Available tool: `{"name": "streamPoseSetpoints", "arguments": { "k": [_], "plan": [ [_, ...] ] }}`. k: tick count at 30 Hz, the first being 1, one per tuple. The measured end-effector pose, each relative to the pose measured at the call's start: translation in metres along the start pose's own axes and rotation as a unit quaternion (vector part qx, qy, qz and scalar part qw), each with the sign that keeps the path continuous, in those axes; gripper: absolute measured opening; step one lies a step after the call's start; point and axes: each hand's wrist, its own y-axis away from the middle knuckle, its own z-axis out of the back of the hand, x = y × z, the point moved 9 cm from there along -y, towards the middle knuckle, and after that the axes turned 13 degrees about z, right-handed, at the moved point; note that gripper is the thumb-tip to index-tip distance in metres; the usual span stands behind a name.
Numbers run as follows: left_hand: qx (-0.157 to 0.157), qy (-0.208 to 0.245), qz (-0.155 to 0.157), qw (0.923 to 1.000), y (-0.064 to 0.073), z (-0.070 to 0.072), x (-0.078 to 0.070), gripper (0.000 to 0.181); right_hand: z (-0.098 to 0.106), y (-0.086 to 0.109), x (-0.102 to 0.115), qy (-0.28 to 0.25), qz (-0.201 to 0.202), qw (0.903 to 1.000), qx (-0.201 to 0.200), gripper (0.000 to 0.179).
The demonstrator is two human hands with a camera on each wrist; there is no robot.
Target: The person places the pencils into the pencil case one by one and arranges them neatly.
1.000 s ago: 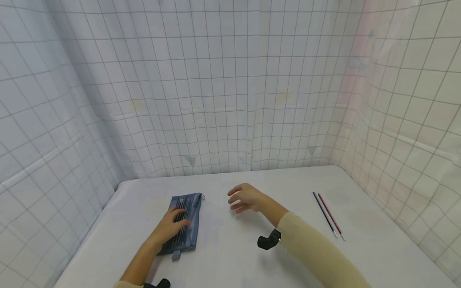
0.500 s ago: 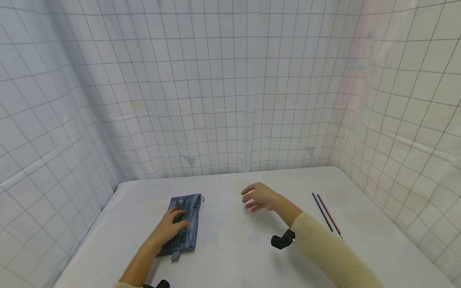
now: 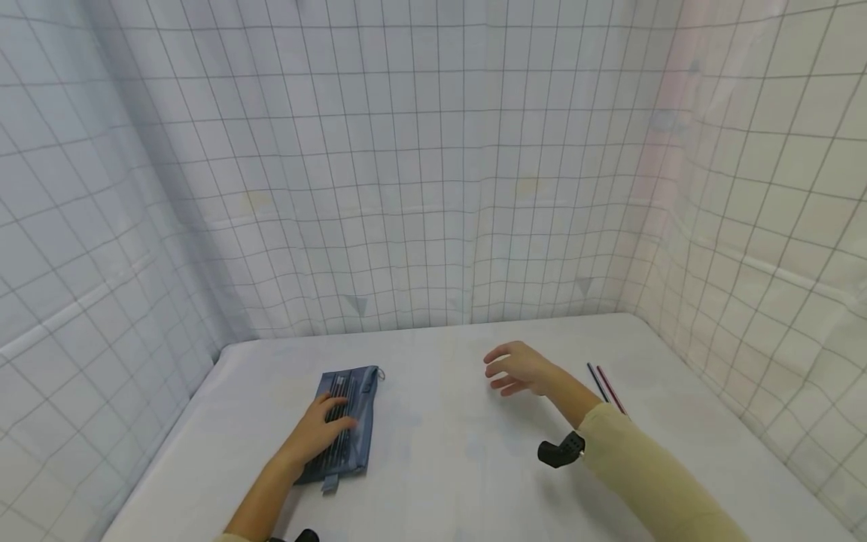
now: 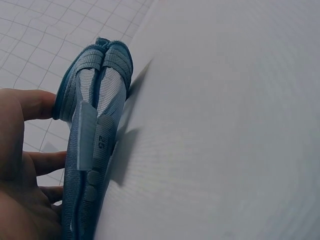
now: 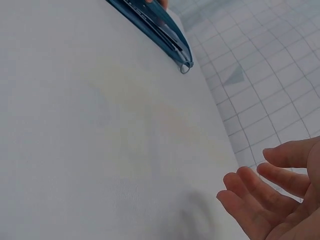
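A blue zippered pencil case (image 3: 363, 430) lies on the table at the left. Several slim dark sticks show through its front in the head view. My left hand (image 3: 315, 433) rests on the case with fingers spread over it; in the left wrist view, fingertips touch the side of the case (image 4: 87, 175), near a fabric tab. My right hand (image 3: 520, 370) is above the table at centre right, its fingers loosely bent and holding nothing. To its right lie two thin pencil-like sticks, a dark one (image 3: 597, 382) and a red one (image 3: 612, 388), partly hidden by the right forearm.
The table (image 3: 420, 482) has a white cover. White sheets with a grid pattern (image 3: 433, 165) hang behind it and on both sides. A small black device (image 3: 561, 452) sits at the right wrist.
My right hand has moved right across the table, away from the pencil case, and its forearm now covers the near ends of the two sticks. My left hand stays on the case.
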Motion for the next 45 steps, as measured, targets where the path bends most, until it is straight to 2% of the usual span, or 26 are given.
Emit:
{"name": "streamPoseSetpoints", "arguments": {
  "k": [12, 19, 26, 32, 39, 45],
  "plan": [
    [0.004, 0.005, 0.006, 1.0, 0.0, -0.002, 0.0, 0.064, 0.043, 0.019, -0.022, 0.025, -0.003, 0.9994, -0.025, 0.038],
    [0.003, 0.008, 0.004, 1.0, -0.002, -0.002, 0.001, 0.064, 0.071, 0.034, -0.026, 0.054, 0.0, 0.9977, -0.042, 0.039],
    [0.008, 0.005, 0.018, 0.9998, -0.002, -0.001, 0.004, 0.066, 0.096, 0.047, -0.034, 0.059, 0.004, 0.9967, -0.055, 0.043],
    [0.01, 0.005, 0.018, 0.9998, -0.003, 0.0, 0.003, 0.066, 0.115, 0.059, -0.035, 0.072, 0.015, 0.9955, -0.061, 0.044],
    [0.011, 0.006, 0.015, 0.9998, -0.004, -0.001, 0.003, 0.065, 0.137, 0.072, -0.041, 0.111, 0.019, 0.99, -0.084, 0.043],
    [0.01, 0.006, 0.008, 0.9999, -0.003, -0.001, 0.003, 0.064, 0.157, 0.076, -0.057, 0.146, -0.003, 0.9828, -0.112, 0.036]
  ]
}}
